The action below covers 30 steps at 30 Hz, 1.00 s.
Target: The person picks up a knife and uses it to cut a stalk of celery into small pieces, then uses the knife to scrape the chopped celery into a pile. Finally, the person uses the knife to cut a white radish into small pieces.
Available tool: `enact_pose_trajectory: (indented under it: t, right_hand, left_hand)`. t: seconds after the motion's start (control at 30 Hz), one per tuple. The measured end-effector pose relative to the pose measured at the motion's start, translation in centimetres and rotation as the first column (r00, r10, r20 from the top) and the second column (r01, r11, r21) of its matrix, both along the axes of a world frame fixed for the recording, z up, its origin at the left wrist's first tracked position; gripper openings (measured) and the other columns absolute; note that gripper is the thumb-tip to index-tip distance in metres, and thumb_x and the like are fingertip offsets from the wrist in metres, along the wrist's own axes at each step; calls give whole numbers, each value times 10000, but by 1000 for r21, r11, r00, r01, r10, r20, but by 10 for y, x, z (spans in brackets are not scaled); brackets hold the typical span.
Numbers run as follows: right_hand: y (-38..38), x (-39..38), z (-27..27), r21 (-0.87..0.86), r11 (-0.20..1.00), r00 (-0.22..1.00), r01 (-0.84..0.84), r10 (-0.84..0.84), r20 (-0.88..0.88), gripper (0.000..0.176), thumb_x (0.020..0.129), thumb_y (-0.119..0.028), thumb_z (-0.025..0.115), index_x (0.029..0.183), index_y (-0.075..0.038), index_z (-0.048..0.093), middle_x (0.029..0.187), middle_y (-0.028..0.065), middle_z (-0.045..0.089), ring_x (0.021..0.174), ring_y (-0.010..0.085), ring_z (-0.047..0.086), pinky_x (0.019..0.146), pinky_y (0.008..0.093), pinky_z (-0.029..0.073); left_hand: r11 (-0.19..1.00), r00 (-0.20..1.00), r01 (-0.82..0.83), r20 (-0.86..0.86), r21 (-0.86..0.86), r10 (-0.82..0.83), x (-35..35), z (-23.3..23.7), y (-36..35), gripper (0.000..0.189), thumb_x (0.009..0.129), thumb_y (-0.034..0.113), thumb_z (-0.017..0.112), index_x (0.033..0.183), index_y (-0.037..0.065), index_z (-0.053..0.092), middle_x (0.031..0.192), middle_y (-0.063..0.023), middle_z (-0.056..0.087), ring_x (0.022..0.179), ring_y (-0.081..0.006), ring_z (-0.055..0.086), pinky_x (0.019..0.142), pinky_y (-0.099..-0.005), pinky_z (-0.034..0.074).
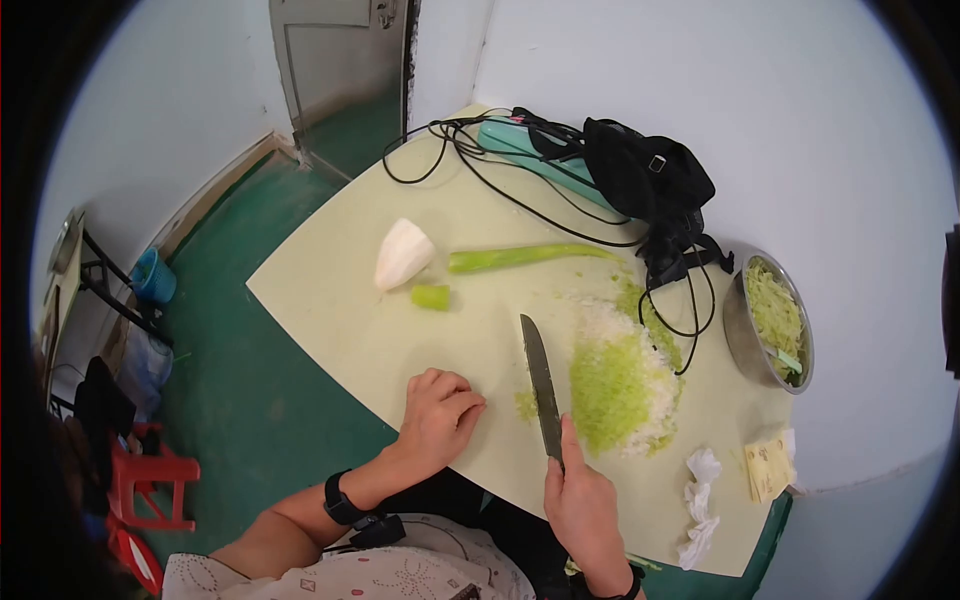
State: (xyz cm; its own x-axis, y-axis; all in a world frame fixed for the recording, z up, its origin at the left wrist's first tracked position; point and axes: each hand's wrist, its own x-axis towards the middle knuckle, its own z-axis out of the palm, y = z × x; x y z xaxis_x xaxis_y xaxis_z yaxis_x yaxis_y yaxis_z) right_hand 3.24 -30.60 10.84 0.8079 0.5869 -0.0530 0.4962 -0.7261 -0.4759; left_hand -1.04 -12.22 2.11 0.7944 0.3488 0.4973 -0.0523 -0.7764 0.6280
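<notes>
My right hand (580, 500) grips the handle of a knife (542, 385), its dark blade pointing away from me over the table (330, 290). Finely chopped green and white vegetable (615, 395) lies in a pile right of the blade, with a few bits to its left. My left hand (438, 415) rests near the table's front edge, fingers curled together; whether anything is between the fingertips is too small to tell. Beyond it are a white vegetable piece (403, 254), a short green chunk (431, 297) and a long green stalk (530, 257).
A metal bowl (740, 330) of shredded green vegetable stands at the right. Black cables and a black bag (650, 170) lie over a teal case (540, 160) at the back. Crumpled tissues (700, 510) and a yellow packet (768, 468) are front right. A red stool (155, 480) stands left.
</notes>
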Motion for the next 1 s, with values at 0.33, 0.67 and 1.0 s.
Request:
enact_pose_trajectory:
  t: [0.33, 0.67, 1.0]
  right_hand:
    - [5, 0, -6, -27, 999, 999, -38, 38, -7, 528, 855, -88, 524, 1354, -23, 366, 526, 160, 507, 476, 353, 522, 480, 425, 414]
    - [6, -5, -3, 2, 998, 998, -60, 60, -23, 527, 859, -103, 523, 1355, -28, 363, 529, 160, 512, 486, 356, 532, 483, 427, 417]
    - [4, 0, -1, -42, 999, 1000, -13, 14, 13, 518, 853, -106, 527, 1346, -32, 386, 531, 171, 518, 490, 370, 533, 489, 440, 426]
  left_hand:
    - [1000, 1000, -1, -12, 16, 1, -2, 4, 0, 126, 667, 18, 702, 782, 59, 670, 795, -45, 567, 798, -231, 519, 743, -354, 372]
    - [999, 1000, -11, -17, 31, 12, -4, 4, -1, 127, 666, 27, 701, 785, 61, 673, 809, -48, 568, 812, -233, 517, 756, -352, 371]
    - [999, 1000, -5, -14, 41, 6, -3, 1, -1, 82, 695, 47, 683, 771, 72, 667, 813, -39, 563, 826, -235, 509, 764, -361, 370]
